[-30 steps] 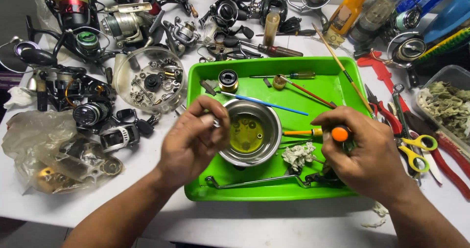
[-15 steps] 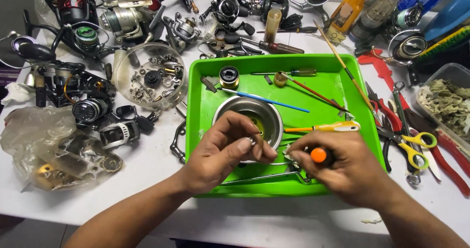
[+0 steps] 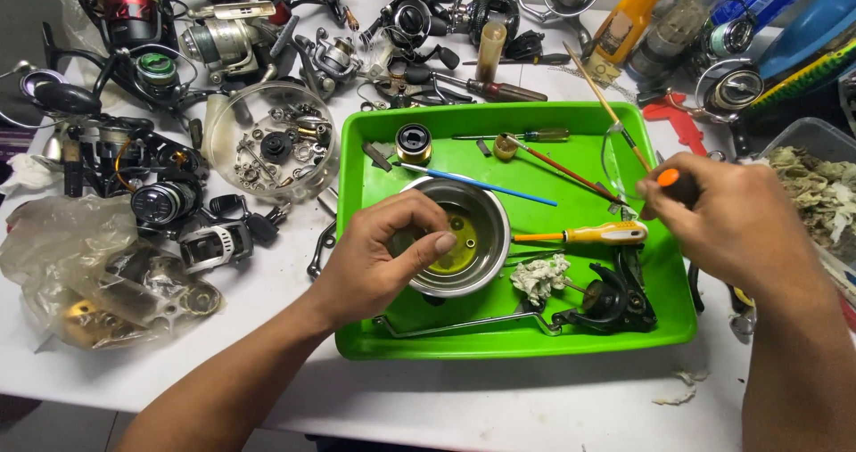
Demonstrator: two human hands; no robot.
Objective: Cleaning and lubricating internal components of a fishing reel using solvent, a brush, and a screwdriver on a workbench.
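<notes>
Hovering over the round steel bowl (image 3: 464, 238) in the bright green plastic tray (image 3: 535, 341), left hand (image 3: 383, 256) with fingertips pinched narrow, contents indiscernible. Gripping an orange-capped tool (image 3: 669, 178) at the tray's right edge, right hand (image 3: 731, 220) closed around it.

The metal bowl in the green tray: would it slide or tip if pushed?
The metal bowl looks rigid and wide-based, so it probably slides on the smooth green tray rather than tipping. The yellowish liquid inside could slosh. The left hand over its rim may steady it.

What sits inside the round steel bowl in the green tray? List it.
Round steel bowl: yellowish liquid with a small dark part at the bottom. The left hand covers its left side, hiding anything there.
</notes>
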